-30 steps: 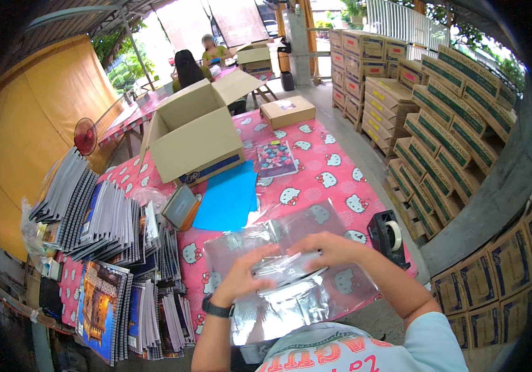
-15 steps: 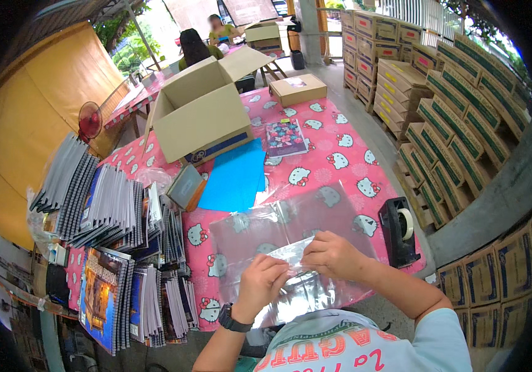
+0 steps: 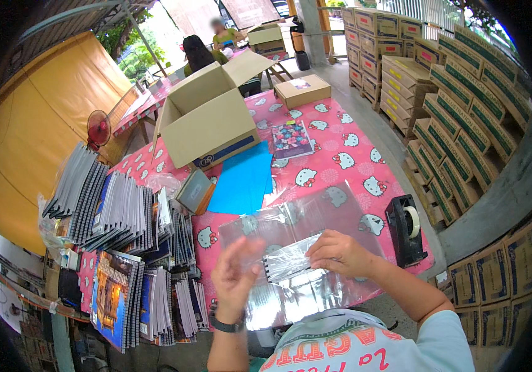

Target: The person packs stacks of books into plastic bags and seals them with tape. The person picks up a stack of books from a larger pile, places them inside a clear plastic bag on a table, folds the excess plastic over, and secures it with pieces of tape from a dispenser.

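My right hand (image 3: 341, 253) grips the right edge of a small spiral-bound notebook in a shiny clear sleeve (image 3: 287, 263), held just above a pile of clear plastic sleeves (image 3: 334, 208) on the pink patterned tablecloth (image 3: 352, 155). My left hand (image 3: 235, 273) hovers to the left of the notebook, palm up, fingers apart and blurred, with a dark watch on its wrist. It holds nothing that I can make out. More clear plastic (image 3: 290, 301) lies under both hands at the table's near edge.
A black tape dispenser (image 3: 405, 229) stands at the right table edge. Blue sheets (image 3: 244, 180), a colourful book (image 3: 290, 137), an open cardboard box (image 3: 207, 118) and a small closed box (image 3: 303, 90) lie farther back. Stacks of spiral notebooks (image 3: 123, 211) fill the left. Stacked cartons (image 3: 464, 68) line the right. Two people (image 3: 201, 53) sit beyond.
My left hand has let go of the plastic and lifted away to the left, fingers spreading. My right hand stays on the sleeved notebook, which now shows its spiral edge.
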The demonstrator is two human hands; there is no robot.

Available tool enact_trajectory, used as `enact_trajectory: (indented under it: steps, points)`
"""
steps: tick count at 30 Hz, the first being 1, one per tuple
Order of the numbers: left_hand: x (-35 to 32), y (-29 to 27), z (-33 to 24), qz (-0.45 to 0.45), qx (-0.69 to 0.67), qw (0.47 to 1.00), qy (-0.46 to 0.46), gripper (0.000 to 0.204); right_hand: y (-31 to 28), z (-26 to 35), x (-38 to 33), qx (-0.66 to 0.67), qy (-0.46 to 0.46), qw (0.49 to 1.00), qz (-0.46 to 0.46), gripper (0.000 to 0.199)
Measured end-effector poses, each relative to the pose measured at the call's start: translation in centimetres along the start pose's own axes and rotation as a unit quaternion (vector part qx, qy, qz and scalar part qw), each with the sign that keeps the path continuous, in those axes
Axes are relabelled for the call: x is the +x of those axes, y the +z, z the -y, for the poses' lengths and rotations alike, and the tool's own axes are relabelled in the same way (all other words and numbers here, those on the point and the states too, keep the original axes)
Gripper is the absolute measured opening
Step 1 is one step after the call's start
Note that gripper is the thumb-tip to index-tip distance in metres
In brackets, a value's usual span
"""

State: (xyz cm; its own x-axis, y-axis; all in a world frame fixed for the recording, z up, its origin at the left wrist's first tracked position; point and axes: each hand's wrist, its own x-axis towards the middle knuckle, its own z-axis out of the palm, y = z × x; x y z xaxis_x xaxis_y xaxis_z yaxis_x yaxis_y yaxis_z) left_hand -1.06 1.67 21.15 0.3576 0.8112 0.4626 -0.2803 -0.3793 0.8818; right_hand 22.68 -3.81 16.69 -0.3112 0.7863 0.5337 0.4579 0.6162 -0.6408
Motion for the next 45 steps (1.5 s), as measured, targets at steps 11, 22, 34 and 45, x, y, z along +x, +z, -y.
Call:
enact_trajectory:
  steps: [11, 22, 34, 45]
  points:
    - [2.5, 1.5, 4.3, -0.013, 0.147, 0.988, -0.054, 0.013, -1.5, -2.6, 2.9, 0.023, 0.237, 0.969, 0.063, 0.035]
    - [4.0, 1.9, 6.3, 0.356, 0.341, 0.861, -0.128, 0.036, -2.9, -4.0, 1.7, 0.081, 0.275, 0.956, 0.067, 0.051]
    - [3.8, -0.4, 2.9, 0.179, 0.252, 0.946, -0.094, 0.054, -0.4, -3.5, 3.6, 0.049, 0.253, 0.957, 0.135, 0.041]
    - [-0.2, 0.5, 2.7, 0.233, 0.416, 0.874, 0.095, 0.039, -0.3, 0.5, 0.5, -0.167, 0.026, 0.980, 0.105, 0.035]
